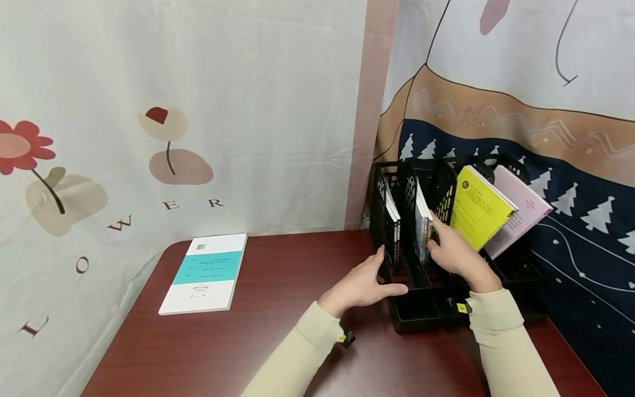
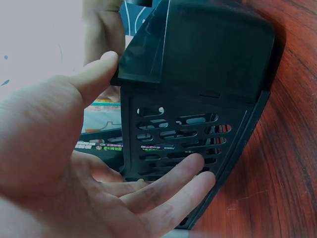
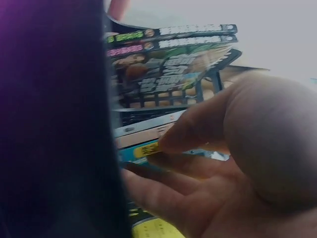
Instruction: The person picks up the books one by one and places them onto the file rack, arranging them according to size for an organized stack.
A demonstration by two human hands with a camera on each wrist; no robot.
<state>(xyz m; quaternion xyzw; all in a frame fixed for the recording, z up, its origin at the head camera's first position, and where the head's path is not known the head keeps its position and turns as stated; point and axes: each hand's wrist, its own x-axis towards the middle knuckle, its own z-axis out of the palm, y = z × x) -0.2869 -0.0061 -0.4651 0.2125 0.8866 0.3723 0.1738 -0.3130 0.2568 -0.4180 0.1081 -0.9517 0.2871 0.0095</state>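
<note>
A black file rack with perforated dividers stands on the table's right side. My left hand touches its left end. In the left wrist view, the thumb rests by the front tray's corner, while extended fingers lie against the slotted side panel. Reaching into the second compartment, my right hand pinches thin books between thumb and fingers. Their white, peach and blue spines show in the right wrist view; how many it grips is unclear. Two black-spined books stand in the first compartment.
Farther right in the rack, a yellow book and a pink book lean to the right. A white book with a teal band lies flat on the table's left side. Patterned curtains hang behind the table.
</note>
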